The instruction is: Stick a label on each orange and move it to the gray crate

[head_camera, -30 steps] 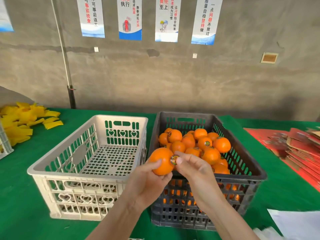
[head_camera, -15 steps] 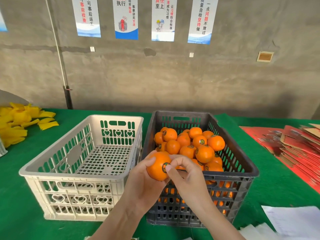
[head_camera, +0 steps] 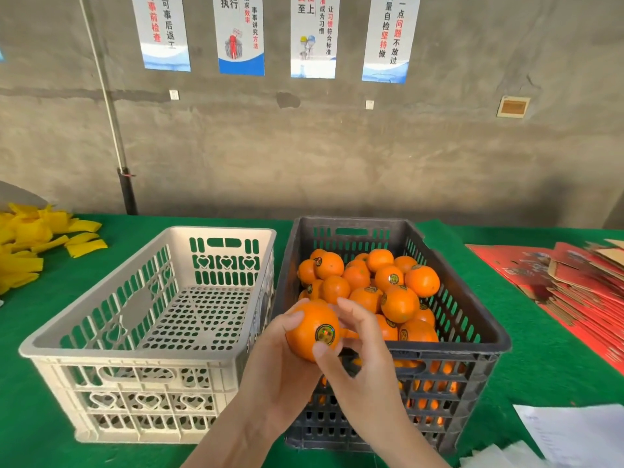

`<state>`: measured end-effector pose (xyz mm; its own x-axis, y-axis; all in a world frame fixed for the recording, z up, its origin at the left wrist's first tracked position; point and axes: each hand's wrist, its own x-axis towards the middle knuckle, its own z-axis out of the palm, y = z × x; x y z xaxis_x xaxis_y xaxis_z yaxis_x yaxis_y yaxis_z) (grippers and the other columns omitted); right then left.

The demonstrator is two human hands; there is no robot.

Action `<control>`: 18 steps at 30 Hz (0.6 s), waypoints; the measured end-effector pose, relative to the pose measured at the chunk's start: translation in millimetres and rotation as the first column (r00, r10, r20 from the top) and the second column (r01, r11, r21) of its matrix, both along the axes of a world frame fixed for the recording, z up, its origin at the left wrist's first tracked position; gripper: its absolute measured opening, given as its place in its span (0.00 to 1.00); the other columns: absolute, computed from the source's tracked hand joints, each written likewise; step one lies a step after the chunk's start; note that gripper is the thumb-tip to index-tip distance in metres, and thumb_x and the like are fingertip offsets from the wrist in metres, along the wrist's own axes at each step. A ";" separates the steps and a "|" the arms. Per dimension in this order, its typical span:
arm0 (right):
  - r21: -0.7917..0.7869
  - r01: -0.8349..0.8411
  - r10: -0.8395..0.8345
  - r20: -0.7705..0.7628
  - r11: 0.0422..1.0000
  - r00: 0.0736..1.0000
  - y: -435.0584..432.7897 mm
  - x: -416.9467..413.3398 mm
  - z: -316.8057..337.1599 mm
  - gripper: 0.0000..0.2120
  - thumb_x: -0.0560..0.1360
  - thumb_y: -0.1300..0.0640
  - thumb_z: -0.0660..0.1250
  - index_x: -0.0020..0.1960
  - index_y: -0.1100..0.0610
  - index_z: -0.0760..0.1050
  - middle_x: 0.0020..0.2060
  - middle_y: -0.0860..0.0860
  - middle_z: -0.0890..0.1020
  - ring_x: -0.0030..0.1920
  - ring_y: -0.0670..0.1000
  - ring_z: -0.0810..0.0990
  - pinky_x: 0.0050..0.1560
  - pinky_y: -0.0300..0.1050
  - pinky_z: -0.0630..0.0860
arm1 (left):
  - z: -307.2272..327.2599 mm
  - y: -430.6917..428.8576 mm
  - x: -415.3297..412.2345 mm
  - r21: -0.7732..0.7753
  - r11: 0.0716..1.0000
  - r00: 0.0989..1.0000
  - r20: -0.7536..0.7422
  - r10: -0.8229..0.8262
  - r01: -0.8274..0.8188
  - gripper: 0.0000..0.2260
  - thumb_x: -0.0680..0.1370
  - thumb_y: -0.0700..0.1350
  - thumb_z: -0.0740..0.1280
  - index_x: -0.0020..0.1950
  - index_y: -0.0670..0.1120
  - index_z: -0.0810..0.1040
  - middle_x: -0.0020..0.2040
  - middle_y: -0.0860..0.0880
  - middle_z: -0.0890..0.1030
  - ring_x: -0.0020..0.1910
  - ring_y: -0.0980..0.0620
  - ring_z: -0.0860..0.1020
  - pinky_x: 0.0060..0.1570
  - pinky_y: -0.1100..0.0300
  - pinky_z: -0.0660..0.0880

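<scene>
My left hand (head_camera: 273, 373) grips an orange (head_camera: 309, 327) from below and the left, over the near left corner of the gray crate (head_camera: 472, 336). A round dark-and-gold label (head_camera: 325, 333) sits on the orange's front. My right hand (head_camera: 361, 359) touches the orange, its thumb just under the label and its fingers curved behind the fruit. The gray crate holds a heap of several oranges (head_camera: 398, 304), many with labels showing. The white crate (head_camera: 148, 332) stands to its left with nothing inside.
Yellow foam pieces (head_camera: 30, 241) lie at the far left of the green table (head_camera: 547, 359). Red flattened cartons (head_camera: 574, 282) are stacked on the right. White paper sheets (head_camera: 574, 434) rest at the near right corner. A concrete wall with posters rises behind.
The orange has sunk a little toward the gray crate's near left corner. My right thumb has slid off the label to just below it, so the whole label shows.
</scene>
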<state>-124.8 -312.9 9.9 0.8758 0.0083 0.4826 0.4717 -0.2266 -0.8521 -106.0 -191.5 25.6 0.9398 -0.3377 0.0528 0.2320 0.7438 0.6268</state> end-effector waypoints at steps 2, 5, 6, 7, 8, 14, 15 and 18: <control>-0.059 -0.021 0.023 0.037 0.998 0.999 0.7 2.4 -2.0 0.27 0.72 0.46 0.71 0.67 0.43 0.63 0.63 0.37 0.72 0.62 0.37 0.71 0.57 0.30 0.71 | 2.9 -5.0 5.6 0.041 0.999 1.000 0.022 0.011 -0.012 0.12 0.75 0.45 0.63 0.53 0.43 0.83 0.57 0.38 0.81 0.57 0.41 0.80 0.52 0.50 0.80; -0.142 0.070 -0.058 0.087 0.987 0.995 -5.0 23.6 6.4 0.33 0.68 0.56 0.75 0.65 0.39 0.62 0.61 0.34 0.68 0.63 0.36 0.69 0.58 0.32 0.72 | 6.4 -13.7 25.7 0.225 0.972 0.997 0.058 0.053 -0.065 0.15 0.78 0.46 0.62 0.63 0.44 0.77 0.60 0.43 0.81 0.58 0.48 0.80 0.54 0.52 0.79; -0.167 0.103 -0.088 0.094 0.981 0.992 -8.3 34.1 11.9 0.34 0.67 0.58 0.77 0.62 0.36 0.61 0.60 0.33 0.68 0.62 0.35 0.69 0.57 0.32 0.73 | 9.2 -18.0 33.9 0.384 0.911 0.986 0.124 0.108 -0.149 0.15 0.80 0.47 0.61 0.66 0.45 0.74 0.60 0.46 0.81 0.57 0.54 0.80 0.57 0.52 0.78; -0.186 0.128 -0.111 0.100 0.974 0.989 -12.3 45.4 17.6 0.35 0.66 0.59 0.77 0.60 0.36 0.61 0.58 0.34 0.68 0.61 0.35 0.69 0.56 0.31 0.73 | 11.8 -22.3 44.9 0.518 0.822 0.967 0.205 0.149 -0.236 0.15 0.82 0.49 0.58 0.67 0.47 0.73 0.59 0.49 0.81 0.56 0.57 0.80 0.60 0.52 0.76; -0.195 0.150 -0.131 0.107 0.969 0.986 -17.3 58.0 22.9 0.35 0.65 0.59 0.78 0.60 0.37 0.62 0.57 0.37 0.69 0.59 0.37 0.70 0.55 0.32 0.73 | 14.4 -24.9 55.1 0.598 0.743 0.951 0.248 0.186 -0.301 0.16 0.83 0.54 0.55 0.65 0.50 0.74 0.58 0.49 0.81 0.54 0.56 0.81 0.60 0.51 0.76; -0.261 0.344 -0.374 -0.074 0.902 0.924 -62.8 169.3 42.4 0.37 0.65 0.60 0.77 0.68 0.56 0.62 0.59 0.55 0.74 0.58 0.56 0.75 0.57 0.52 0.75 | -7.5 -15.0 96.4 0.761 -0.195 0.786 0.600 -0.152 -0.619 0.14 0.82 0.48 0.58 0.67 0.46 0.70 0.49 0.45 0.80 0.47 0.45 0.78 0.39 0.58 0.67; -0.333 0.351 -0.410 -0.125 0.875 0.903 -70.2 189.5 41.8 0.38 0.66 0.60 0.76 0.70 0.56 0.60 0.60 0.58 0.74 0.58 0.59 0.75 0.56 0.54 0.75 | -14.2 -14.3 97.2 0.745 -0.222 0.777 0.607 -0.165 -0.629 0.14 0.81 0.47 0.60 0.66 0.47 0.70 0.49 0.45 0.80 0.47 0.46 0.77 0.38 0.59 0.65; -0.589 0.309 -0.516 -0.218 0.747 0.828 -81.8 235.3 29.6 0.36 0.69 0.62 0.72 0.71 0.57 0.57 0.61 0.61 0.73 0.61 0.62 0.73 0.57 0.57 0.75 | -19.7 -15.6 95.4 0.696 -0.268 0.742 0.654 -0.146 -0.666 0.12 0.81 0.48 0.60 0.64 0.48 0.71 0.47 0.47 0.79 0.47 0.48 0.76 0.39 0.58 0.65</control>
